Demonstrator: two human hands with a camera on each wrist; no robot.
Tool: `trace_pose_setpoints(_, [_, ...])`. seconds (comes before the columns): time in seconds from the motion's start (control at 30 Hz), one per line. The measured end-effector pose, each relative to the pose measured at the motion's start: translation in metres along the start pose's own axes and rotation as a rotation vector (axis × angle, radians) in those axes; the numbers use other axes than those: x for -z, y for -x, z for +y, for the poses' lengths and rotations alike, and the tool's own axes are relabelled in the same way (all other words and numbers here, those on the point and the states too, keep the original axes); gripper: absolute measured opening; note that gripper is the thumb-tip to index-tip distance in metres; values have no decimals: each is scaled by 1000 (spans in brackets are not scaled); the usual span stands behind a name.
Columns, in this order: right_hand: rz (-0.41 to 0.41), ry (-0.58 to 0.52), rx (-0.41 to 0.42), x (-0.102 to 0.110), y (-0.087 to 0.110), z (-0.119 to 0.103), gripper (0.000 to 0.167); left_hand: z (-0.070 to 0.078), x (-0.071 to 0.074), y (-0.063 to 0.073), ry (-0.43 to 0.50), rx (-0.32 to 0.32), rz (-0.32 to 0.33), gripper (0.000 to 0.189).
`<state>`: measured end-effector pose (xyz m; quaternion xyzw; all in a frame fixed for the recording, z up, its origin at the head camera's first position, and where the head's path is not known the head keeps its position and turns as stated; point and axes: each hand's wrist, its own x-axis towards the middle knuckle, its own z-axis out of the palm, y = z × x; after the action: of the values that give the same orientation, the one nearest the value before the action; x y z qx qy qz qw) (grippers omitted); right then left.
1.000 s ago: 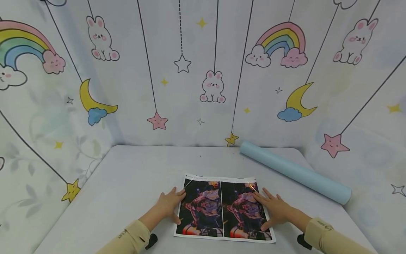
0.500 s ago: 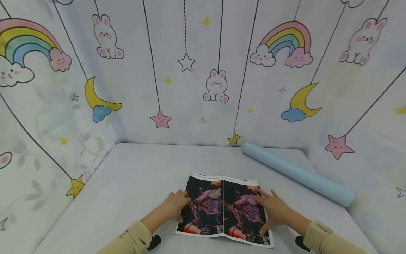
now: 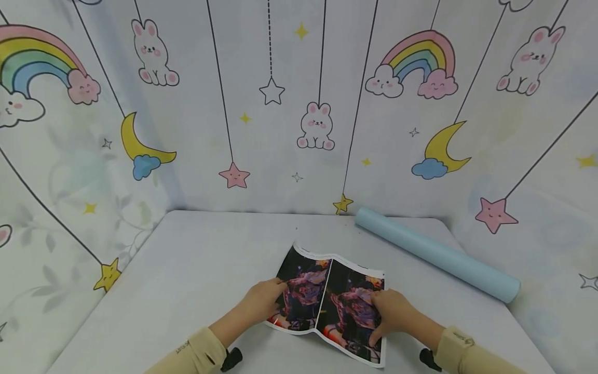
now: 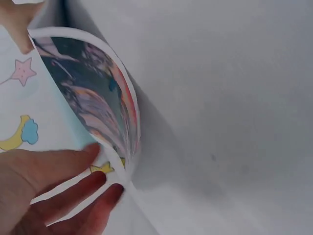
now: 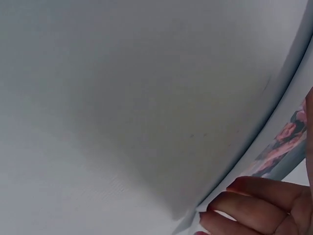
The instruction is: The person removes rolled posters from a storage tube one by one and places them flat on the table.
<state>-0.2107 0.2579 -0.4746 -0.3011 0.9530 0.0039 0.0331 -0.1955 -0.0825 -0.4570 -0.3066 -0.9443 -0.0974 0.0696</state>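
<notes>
A glossy printed sheet (image 3: pixel 348 311) with two copies of a dark, purple-toned picture side by side is bent between my hands, creased along its white middle line. My left hand (image 3: pixel 262 300) pinches its left edge. In the left wrist view, the thumb and fingers (image 4: pixel 100 181) meet at the curled border of the sheet (image 4: pixel 93 83). On the opposite edge, my right hand (image 3: pixel 396 311) grips the sheet with thumb and curled fingers. The right wrist view has those fingers (image 5: pixel 249 205) along the border, with a strip of print beside them.
A long pale blue roll (image 3: pixel 436 254) lies slanted at the back right of the white table (image 3: pixel 210 249). Behind and at the sides hangs a white curtain (image 3: pixel 187 104) printed with rabbits, rainbows, moons and stars.
Both hands have gone from lying spread at the sheet's sides to gripping its edges and drawing slightly inward. The flat sheet has bent, its upper left corner rising.
</notes>
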Motion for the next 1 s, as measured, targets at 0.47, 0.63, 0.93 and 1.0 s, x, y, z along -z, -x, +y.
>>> trace_pose_setpoints(0.47, [184,192,31,-4,-9,-42,62,37,-6,-3,62,-43,-115,35])
trace_pose_setpoints(0.63, [231,193,20,-6,-7,-52,62,36,-6,-1,88,30,-228,60])
trace_pose_setpoints(0.93, [246,202,55,-7,-4,-70,55,28,-15,-3,53,46,-234,82])
trace_pose_setpoints(1.0, [233,205,62,-7,-3,-75,52,26,-16,-4,37,49,-245,81])
